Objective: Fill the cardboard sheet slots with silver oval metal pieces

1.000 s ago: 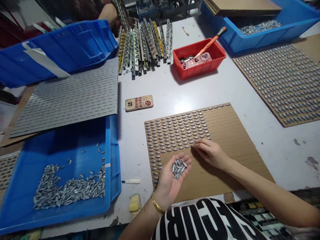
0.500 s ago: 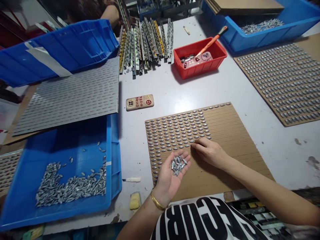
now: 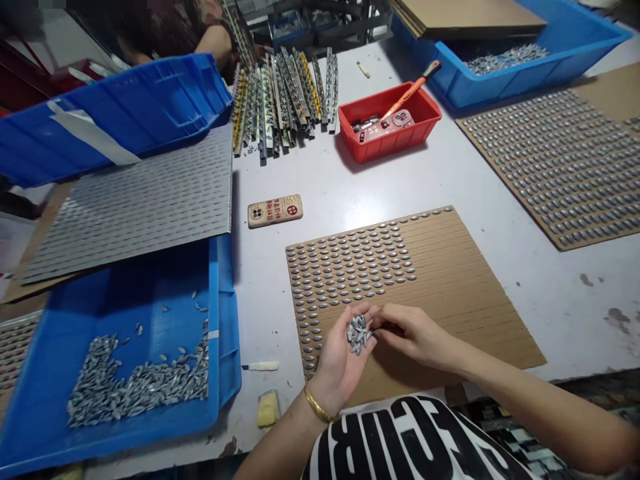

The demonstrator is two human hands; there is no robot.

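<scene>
My left hand [image 3: 340, 357] is cupped palm up over the cardboard sheet [image 3: 480, 300], holding a small heap of silver spindle-shaped pieces [image 3: 359, 333]. Beside that heap, my right hand [image 3: 413, 333] has its thumb and fingers pinched together at the edge of the left palm. Whether a piece is between those fingertips, I cannot make out. Rows of the same silver pieces [image 3: 350, 263] lie on the left and upper part of the sheet, while its right part is bare ribbed cardboard.
Left stands a blue bin [image 3: 225, 347] with loose silver pieces, below a filled sheet [image 3: 145, 193]. A phone [image 3: 275, 211], a red box [image 3: 395, 140] and bundled strips [image 3: 285, 100] are farther back. Another filled sheet [image 3: 555, 167] lies right. A person's arm shows behind the strips.
My right hand has moved from the row's end on the cardboard down and left to the heap in my left palm. The left hand stays cupped. The view has shifted slightly.
</scene>
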